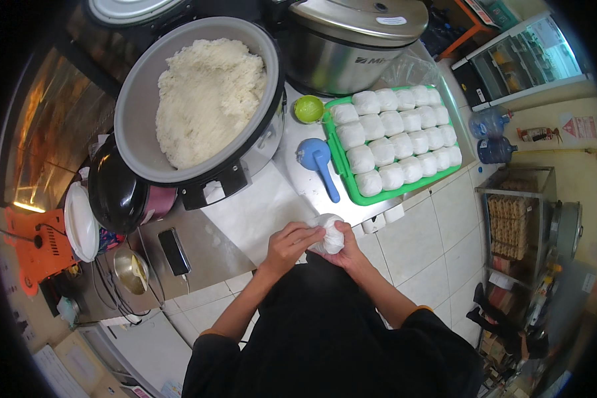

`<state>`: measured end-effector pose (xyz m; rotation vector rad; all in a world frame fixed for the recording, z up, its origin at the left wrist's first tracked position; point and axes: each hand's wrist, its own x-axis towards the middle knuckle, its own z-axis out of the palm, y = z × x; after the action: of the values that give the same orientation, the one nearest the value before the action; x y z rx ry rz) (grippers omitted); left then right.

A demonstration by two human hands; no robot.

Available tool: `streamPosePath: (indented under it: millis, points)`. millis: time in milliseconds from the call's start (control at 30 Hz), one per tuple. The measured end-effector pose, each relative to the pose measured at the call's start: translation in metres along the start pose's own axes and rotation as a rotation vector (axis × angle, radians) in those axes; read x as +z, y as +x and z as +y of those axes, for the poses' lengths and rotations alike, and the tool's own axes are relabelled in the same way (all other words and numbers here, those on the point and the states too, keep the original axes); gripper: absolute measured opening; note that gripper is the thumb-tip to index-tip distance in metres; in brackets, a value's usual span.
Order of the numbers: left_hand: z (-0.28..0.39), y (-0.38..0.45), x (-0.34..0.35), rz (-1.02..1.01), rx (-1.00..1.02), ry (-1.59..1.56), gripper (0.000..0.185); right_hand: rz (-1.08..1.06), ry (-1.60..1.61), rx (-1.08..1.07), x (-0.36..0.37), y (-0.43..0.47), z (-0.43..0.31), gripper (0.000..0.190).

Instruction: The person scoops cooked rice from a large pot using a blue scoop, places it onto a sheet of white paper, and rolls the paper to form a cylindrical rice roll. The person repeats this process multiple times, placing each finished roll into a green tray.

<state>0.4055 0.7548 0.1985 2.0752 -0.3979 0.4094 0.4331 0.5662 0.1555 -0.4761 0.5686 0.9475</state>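
Note:
Both hands hold one white paper-wrapped bundle (334, 238) just off the front edge of the steel table. My right hand (349, 251) cups it from below and the right, thumb at its upper side. The fingers of my left hand (289, 245) press on the wrapper from the left. Behind them, white paper sheets (258, 209) lie on the table. A blue rice scoop (314, 154) and a lime-green bowl (309, 109) stand farther back. At the right, several similar wrapped bundles (391, 123) sit in rows on a green tray (342, 171).
A large open rice cooker (124, 124) holds cooked rice (209, 104). Beside it stands a closed steel cooker (343, 64). To the left are a black-lidded cooker (117, 186), a phone (174, 251) on a cable and a metal bowl (129, 271). Another person (510, 328) is at the far right.

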Motion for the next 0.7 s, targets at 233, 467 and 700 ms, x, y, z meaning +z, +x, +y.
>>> streamPosePath:
  millis: [233, 467, 700]
  points:
    - [0.050, 0.022, 0.050, -0.251, -0.291, 0.250, 0.053, 0.373, -0.191, -0.434, 0.004, -0.006, -0.070, 0.053]
    - [-0.008, -0.024, 0.079, -0.282, -0.618, -0.083, 0.057, 0.818, -1.585, -1.172, -0.054, 0.045, -0.179, 0.033]
    - [-0.145, 0.012, 0.168, 0.060, -0.916, 0.040, 0.072, 0.663, -1.823, -1.386, -0.029, 0.058, -0.128, 0.039]
